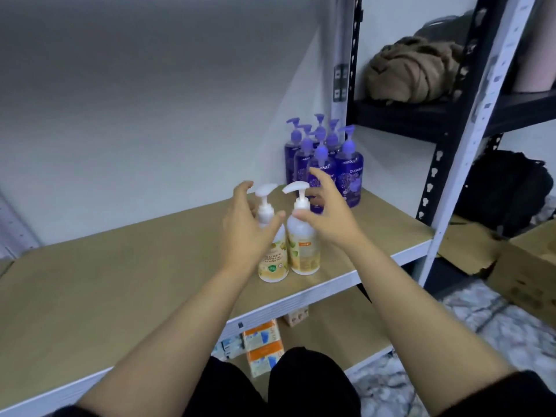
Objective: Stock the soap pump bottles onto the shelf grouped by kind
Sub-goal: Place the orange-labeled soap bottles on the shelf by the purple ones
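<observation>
Wood-tone shelf board (135,281) with a white front edge fills most of what we see, grey wall behind it. Next rack over, at right, is black metal, with a bundle of tan cloth (412,70) on its shelf and a black bag (505,191) below. Cardboard boxes (529,266) sit on the patterned floor at far right.

Purple pump bottles (328,164) stand clustered upright in the board's back right corner, against the wall. Two white-pump bottles with yellow-orange labels (288,251) stand upright side by side near the front edge, touching or nearly so, apart from the purple group.

Our left hand (243,233) is spread, fingers loosely curled beside the left white pump; we cannot tell whether the palm touches the bottle. Our right hand (328,209) is also spread, thumb at the neck of the right bottle, nothing gripped. Orange-and-white packs (263,347) lie on the lower shelf, a small box beside them.
</observation>
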